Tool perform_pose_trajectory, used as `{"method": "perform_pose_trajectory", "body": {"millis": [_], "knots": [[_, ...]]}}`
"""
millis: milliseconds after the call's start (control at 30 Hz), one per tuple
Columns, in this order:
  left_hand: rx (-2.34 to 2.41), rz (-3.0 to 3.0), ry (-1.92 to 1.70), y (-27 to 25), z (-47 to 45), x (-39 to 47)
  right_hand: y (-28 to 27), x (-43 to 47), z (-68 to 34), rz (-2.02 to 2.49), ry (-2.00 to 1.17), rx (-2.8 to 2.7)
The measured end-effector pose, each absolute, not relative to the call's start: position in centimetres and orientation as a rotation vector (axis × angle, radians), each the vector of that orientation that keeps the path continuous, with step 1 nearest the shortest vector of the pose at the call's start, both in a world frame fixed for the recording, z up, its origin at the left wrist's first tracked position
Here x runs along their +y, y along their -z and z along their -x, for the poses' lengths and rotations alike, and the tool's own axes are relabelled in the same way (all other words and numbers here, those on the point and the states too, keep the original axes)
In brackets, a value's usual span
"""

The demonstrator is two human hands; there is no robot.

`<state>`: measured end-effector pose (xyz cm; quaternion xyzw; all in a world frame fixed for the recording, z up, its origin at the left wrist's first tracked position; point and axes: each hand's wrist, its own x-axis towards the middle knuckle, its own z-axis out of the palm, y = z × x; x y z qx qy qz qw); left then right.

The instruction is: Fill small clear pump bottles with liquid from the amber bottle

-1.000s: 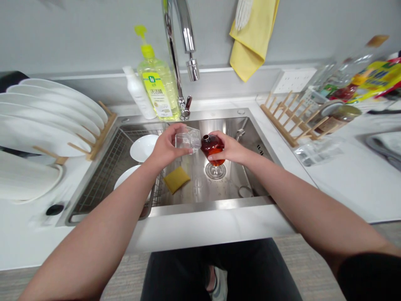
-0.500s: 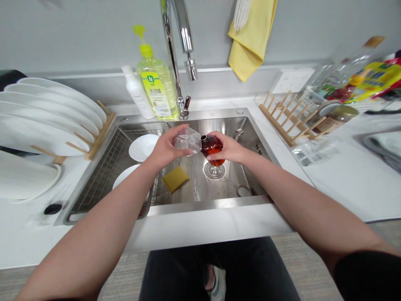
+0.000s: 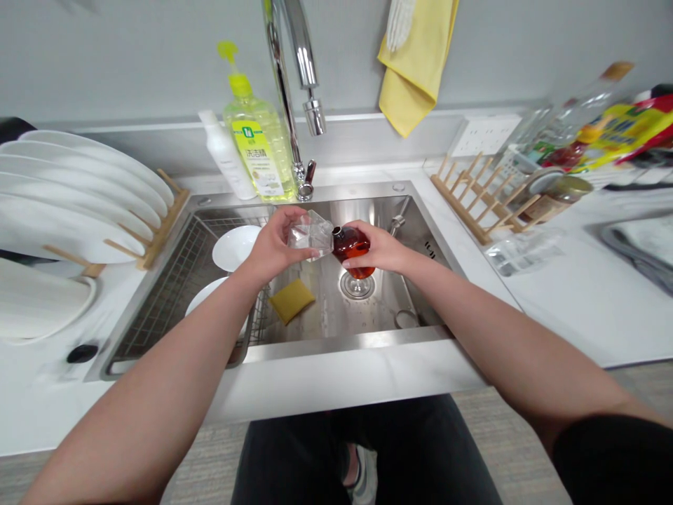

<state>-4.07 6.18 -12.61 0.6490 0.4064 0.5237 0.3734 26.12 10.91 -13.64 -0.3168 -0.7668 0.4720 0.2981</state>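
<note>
Over the sink point(image 3: 336, 338), my left hand point(image 3: 277, 245) is closed around a clear, faceted glass vessel point(image 3: 314, 237), tilted to the right. My right hand point(image 3: 372, 247) wraps round a bottle of red-amber liquid point(image 3: 351, 245). Its dark open neck leans left and meets the edge of the clear vessel; whether liquid is flowing between them I cannot tell. Below the bottle is the round sink drain point(image 3: 358, 286). A yellow sponge point(image 3: 292, 301) lies on the sink floor beneath my left hand.
White plates stand in a wooden rack point(image 3: 162, 238) at left. A wire basket point(image 3: 152, 294) in the sink holds white dishes. Behind are a dish-soap bottle point(image 3: 261, 147) and a faucet point(image 3: 306, 63). Another wooden rack point(image 3: 465, 210) stands at right near a jar point(image 3: 560, 200).
The whole view has shifted slightly, so things appear a little further left. Both hands keep their hold on the clear vessel and the bottle, with hardly any movement between them.
</note>
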Motion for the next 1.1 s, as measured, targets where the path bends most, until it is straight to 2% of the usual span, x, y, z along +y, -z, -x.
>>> {"method": "perform_pose_trajectory", "body": {"millis": [1100], "knots": [[1.046, -1.769, -1.332, 13.08, 4.99, 6.70, 14.33, 11.25, -26.23, 0.846, -1.152, -2.138]]}}
